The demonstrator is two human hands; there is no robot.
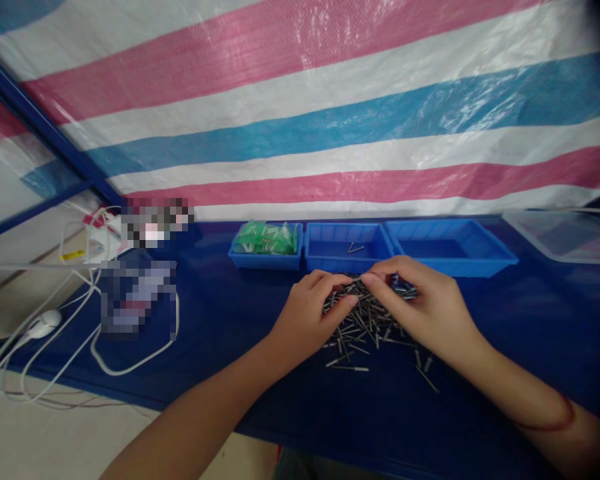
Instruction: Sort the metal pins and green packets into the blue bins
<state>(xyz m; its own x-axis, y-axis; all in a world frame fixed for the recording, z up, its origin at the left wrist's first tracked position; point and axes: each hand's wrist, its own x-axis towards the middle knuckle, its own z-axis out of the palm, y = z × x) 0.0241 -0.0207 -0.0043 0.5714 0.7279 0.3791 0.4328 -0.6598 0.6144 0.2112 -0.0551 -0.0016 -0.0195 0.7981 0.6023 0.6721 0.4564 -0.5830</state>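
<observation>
A loose heap of silvery blind rivets (pixel 363 323) lies on the dark blue table top, with several strays around its front edge. My left hand (pixel 305 307) curves around the left side of the heap; its thumb and index finger are apart, with rivets showing between them. What lies under its palm is hidden. From the right, my right hand (pixel 430 303) reaches over the heap, thumb and index fingertips pinched on what looks like a rivet end. The fingertips of both hands come close together above the back of the heap.
Behind the heap stand three blue bins: the left bin (pixel 265 261) with green plastic packs (pixel 267 238), the middle bin (pixel 330 257) with a couple of rivets, and the right bin (pixel 453 267). A clear plastic lid (pixel 565 237) lies far right. White cables (pixel 130 370) loop at left.
</observation>
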